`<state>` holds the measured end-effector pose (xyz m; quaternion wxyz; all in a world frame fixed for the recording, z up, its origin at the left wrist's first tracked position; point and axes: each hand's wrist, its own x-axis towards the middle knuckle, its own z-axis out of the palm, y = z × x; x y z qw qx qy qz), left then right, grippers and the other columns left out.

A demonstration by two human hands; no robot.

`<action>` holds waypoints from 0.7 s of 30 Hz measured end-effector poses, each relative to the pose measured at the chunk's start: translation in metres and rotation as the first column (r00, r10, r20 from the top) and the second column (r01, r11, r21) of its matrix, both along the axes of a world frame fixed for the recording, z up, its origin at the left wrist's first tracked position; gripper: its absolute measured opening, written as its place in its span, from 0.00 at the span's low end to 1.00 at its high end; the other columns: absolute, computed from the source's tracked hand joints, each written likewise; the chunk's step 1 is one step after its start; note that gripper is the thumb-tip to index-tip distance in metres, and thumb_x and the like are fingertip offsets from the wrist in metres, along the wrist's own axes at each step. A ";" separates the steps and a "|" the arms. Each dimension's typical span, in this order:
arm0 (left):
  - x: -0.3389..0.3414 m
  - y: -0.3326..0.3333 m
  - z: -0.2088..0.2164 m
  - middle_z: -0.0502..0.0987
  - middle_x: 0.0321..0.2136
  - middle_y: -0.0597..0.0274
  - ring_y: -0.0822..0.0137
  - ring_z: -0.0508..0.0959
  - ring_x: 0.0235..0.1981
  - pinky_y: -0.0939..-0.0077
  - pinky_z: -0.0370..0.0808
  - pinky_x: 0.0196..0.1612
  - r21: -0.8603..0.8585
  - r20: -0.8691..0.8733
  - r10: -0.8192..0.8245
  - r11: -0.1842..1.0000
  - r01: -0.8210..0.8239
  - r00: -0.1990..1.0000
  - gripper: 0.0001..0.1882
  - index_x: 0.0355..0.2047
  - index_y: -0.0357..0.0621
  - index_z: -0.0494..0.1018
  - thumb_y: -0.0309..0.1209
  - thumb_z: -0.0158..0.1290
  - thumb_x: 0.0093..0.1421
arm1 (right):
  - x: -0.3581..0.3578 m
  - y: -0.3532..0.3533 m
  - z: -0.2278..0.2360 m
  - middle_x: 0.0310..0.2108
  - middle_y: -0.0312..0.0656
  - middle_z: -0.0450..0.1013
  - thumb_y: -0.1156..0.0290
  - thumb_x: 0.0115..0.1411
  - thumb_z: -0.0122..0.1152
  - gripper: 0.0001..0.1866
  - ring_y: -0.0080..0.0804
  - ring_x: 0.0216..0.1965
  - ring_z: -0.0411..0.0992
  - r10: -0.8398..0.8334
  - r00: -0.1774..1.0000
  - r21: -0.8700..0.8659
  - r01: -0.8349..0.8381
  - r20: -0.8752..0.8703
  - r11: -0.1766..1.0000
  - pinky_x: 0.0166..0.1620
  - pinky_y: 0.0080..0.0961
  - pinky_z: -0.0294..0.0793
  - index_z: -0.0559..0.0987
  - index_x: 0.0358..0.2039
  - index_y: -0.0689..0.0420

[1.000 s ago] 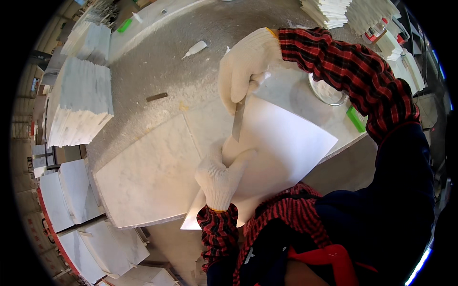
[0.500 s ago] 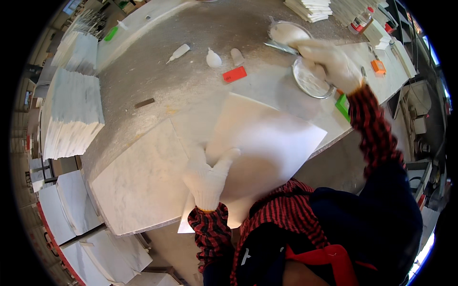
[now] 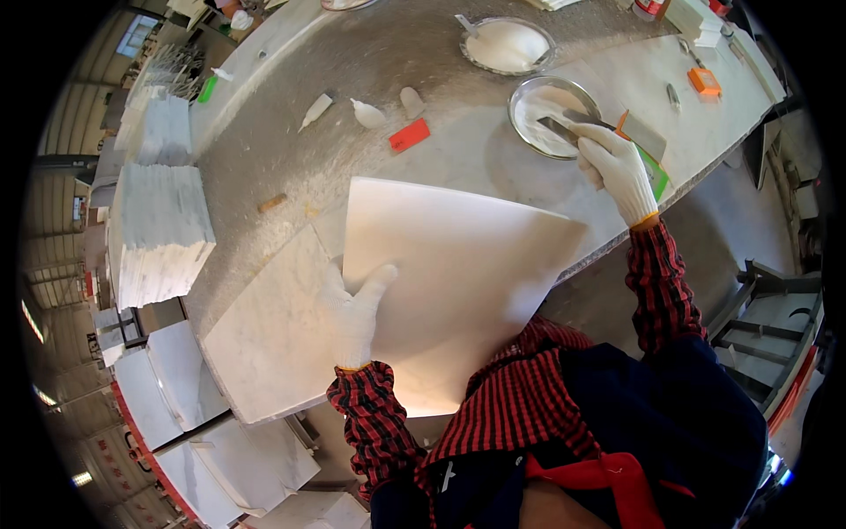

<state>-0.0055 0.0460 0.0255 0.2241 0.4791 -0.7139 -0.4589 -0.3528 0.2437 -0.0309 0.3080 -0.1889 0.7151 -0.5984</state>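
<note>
My left hand (image 3: 354,317), in a white knitted glove, grips the left edge of a white stone tile (image 3: 449,264). Its thumb lies on the tile's face, while the other fingers are partly hidden. The tile rests over the bench's near edge and against my front. At the right, my gloved right hand (image 3: 619,172) is closed round a putty knife (image 3: 557,130). The knife's blade reaches over a round metal dish (image 3: 518,132) of white paste or powder. A second dish (image 3: 467,58), with white matter and a flat tool in it, stands farther back.
A red block (image 3: 409,135), a white squeeze bottle (image 3: 368,115) and an orange tape measure (image 3: 704,82) lie on the dusty bench (image 3: 291,159). Tile stacks (image 3: 167,220) stand at the left. A green-edged item (image 3: 655,176) lies beside my right hand.
My right hand has come nearer from between the two dishes to the near dish's right side, with the putty knife now over it. The tile has turned slightly, still in my left hand.
</note>
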 end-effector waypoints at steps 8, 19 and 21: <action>-0.004 0.006 0.013 0.82 0.41 0.52 0.64 0.80 0.42 0.70 0.75 0.49 -0.004 0.034 -0.016 1.000 0.017 0.999 0.29 0.50 0.29 0.74 0.38 0.68 0.56 | 0.060 0.028 -0.044 0.40 0.36 0.77 0.70 0.70 0.56 0.21 0.21 0.39 0.73 -0.306 0.949 -0.316 0.312 0.070 0.896 0.47 0.21 0.74 0.75 0.61 0.61; -0.001 0.008 0.009 0.81 0.43 0.50 0.63 0.79 0.44 0.69 0.74 0.51 -0.064 0.057 -0.015 0.998 0.019 0.998 0.29 0.49 0.27 0.72 0.42 0.65 0.60 | 0.104 -0.004 -0.031 0.42 0.36 0.76 0.68 0.71 0.55 0.20 0.20 0.38 0.72 -0.344 0.865 -0.274 0.453 0.366 0.848 0.43 0.19 0.73 0.76 0.60 0.61; -0.001 0.006 0.016 0.80 0.44 0.52 0.64 0.78 0.44 0.70 0.74 0.51 -0.040 0.032 -0.036 0.998 0.038 0.999 0.27 0.50 0.28 0.72 0.41 0.63 0.63 | 0.101 -0.010 -0.021 0.40 0.36 0.76 0.68 0.71 0.56 0.19 0.20 0.37 0.72 -0.327 0.873 -0.288 0.438 0.362 0.851 0.41 0.19 0.73 0.76 0.59 0.61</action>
